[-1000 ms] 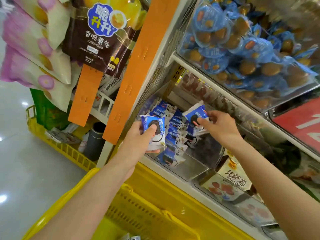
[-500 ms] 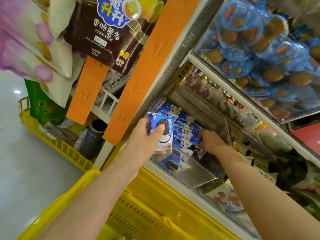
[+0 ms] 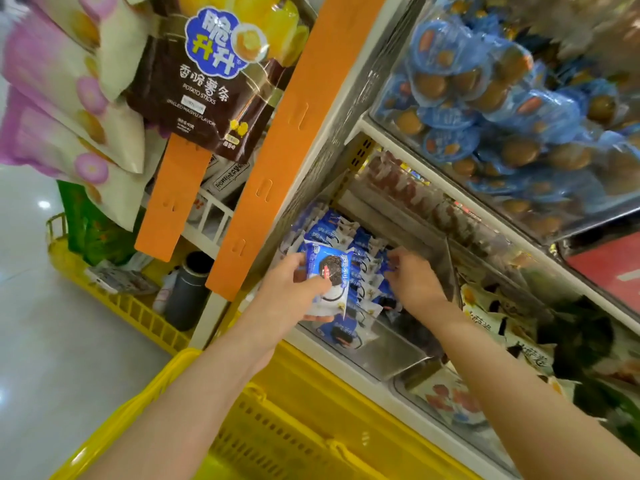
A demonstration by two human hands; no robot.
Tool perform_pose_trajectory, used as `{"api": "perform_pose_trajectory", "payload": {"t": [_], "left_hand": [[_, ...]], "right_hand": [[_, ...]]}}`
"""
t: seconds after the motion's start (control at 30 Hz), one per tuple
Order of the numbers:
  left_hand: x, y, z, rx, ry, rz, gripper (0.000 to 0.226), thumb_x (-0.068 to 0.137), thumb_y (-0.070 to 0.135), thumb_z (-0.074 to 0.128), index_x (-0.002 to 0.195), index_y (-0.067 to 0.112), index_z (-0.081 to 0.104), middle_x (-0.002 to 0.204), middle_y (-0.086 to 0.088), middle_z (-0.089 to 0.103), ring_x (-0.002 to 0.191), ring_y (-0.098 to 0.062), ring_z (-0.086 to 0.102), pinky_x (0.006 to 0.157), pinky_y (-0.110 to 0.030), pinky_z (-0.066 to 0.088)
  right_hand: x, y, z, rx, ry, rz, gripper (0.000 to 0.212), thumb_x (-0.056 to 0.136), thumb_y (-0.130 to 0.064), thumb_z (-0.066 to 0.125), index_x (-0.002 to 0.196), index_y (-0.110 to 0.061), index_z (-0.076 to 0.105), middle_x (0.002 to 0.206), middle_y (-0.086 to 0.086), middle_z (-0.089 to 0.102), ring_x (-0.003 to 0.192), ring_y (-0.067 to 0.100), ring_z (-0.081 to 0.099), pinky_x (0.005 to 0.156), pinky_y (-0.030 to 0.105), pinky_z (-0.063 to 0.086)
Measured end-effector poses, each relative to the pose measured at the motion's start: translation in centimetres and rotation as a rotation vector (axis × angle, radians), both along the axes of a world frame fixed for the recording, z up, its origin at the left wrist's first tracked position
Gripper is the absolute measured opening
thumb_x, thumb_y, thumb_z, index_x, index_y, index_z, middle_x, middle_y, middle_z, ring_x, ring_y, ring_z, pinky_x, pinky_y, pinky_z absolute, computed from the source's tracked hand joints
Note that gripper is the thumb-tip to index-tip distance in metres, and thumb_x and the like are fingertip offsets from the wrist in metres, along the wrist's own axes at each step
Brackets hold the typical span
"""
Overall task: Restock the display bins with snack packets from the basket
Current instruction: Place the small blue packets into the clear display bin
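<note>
My left hand point(image 3: 292, 287) grips a blue and white cookie packet point(image 3: 329, 271) just in front of the clear display bin point(image 3: 391, 351). A row of the same blue packets point(image 3: 360, 258) stands on edge inside that bin. My right hand point(image 3: 412, 280) reaches into the bin, fingers pressed on the packets at the right end of the row. Whether it holds one I cannot tell. The yellow basket point(image 3: 277, 420) sits below my arms, its contents out of view.
The bin above holds blue-wrapped round snacks point(image 3: 491, 109). To the right, lower bins hold other packets point(image 3: 498, 327). Orange hanging strips point(image 3: 277, 143) and a brown potato stick bag point(image 3: 207, 84) hang at left. A second yellow basket point(image 3: 131, 306) stands on the floor.
My right hand carried its packet down into the bin and now rests on the row. My left hand has stayed in front of the bin with its packet.
</note>
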State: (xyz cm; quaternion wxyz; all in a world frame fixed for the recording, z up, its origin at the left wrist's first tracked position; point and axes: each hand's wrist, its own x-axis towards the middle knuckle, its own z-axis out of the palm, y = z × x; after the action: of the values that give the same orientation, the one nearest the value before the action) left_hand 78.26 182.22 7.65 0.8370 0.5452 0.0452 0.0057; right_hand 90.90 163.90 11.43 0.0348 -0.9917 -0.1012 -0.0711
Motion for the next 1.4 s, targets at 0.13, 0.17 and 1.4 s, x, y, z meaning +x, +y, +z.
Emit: {"api": "perform_pose_trajectory", "payload": {"t": [0.13,0.17,1.4], "left_hand": [[-0.6,-0.4,0.0,-0.002,-0.039,-0.029,0.027,0.090,0.016,0.059,0.116,0.020,0.055,0.108,-0.003,0.066,0.089,-0.017,0.068,0.062,-0.022,0.055],[-0.8,-0.5,0.1,-0.005,-0.043,-0.033,0.030,0.090,0.018,0.058,0.119,0.019,0.054,0.107,-0.001,0.068,0.089,-0.016,0.068,0.062,-0.022,0.055],[2.6,-2.8,-2.9,1.393,-0.582,0.149,0.051,0.093,0.041,0.018,0.106,0.024,0.064,0.103,0.007,0.065,0.097,-0.011,0.052,0.097,-0.026,0.019]], "right_hand": [[-4.6,1.9,1.5,0.456,-0.121,0.129,0.015,0.096,-0.025,0.049,0.103,-0.020,0.061,0.081,-0.007,0.063,0.061,0.002,0.053,0.053,0.009,0.040],[-5.8,2.2,1.8,0.533,-0.062,0.141,0.016,0.097,-0.030,0.046,0.100,-0.023,0.061,0.079,-0.011,0.063,0.059,0.001,0.053,0.053,0.010,0.041],[1.4,-1.4,2.1,-0.311,0.233,-0.015,0.048,0.081,-0.021,0.072,0.123,-0.008,0.054,0.122,0.009,0.058,0.109,0.024,0.055,0.088,0.030,0.042]]}}
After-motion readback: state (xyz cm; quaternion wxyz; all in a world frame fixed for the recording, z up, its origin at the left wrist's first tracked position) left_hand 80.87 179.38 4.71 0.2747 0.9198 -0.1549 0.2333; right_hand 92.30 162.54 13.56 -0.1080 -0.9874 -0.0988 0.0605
